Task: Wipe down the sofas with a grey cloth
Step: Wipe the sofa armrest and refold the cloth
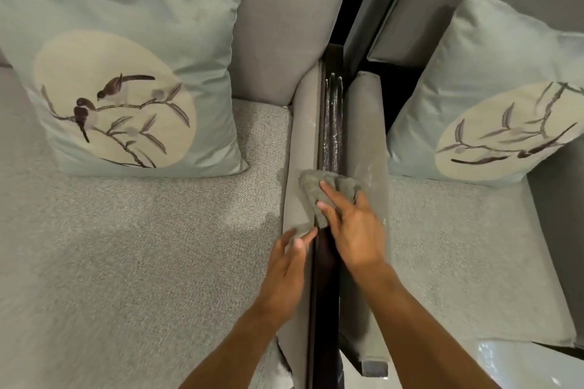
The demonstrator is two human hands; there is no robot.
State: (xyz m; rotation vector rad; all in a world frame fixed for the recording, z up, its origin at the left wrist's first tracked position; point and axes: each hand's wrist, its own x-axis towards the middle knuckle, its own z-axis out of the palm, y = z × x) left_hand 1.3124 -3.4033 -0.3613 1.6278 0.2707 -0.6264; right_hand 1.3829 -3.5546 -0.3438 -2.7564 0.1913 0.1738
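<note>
The right hand (354, 230) grasps the grey cloth (311, 183), its fingers bent down over the bunched wad, the forefinger laid along the top and the thumb pressed to the cloth's near left edge. The cloth sits on top of the two armrests where they meet, bridging the dark gap (331, 123) between them. It is wedge-shaped: the broad, rumpled edge points to the far side and spans left to right, and it tapers to a narrow tail that runs near and disappears under the palm. The right wrist and forearm come in from the near right, angled up and to the left.

The left hand (287, 265) holds nothing. Its fingers are straight and slightly spread, pointing far, with the tips resting on the left sofa's armrest (305, 136), just near of the cloth's tail and beside the dark frame edge. The right sofa's armrest (365, 123) lies parallel just across the gap.

A pale blue cushion with birds (126, 73) leans on the left sofa, and a matching cushion with a branch (489, 104) is on the right sofa.
</note>
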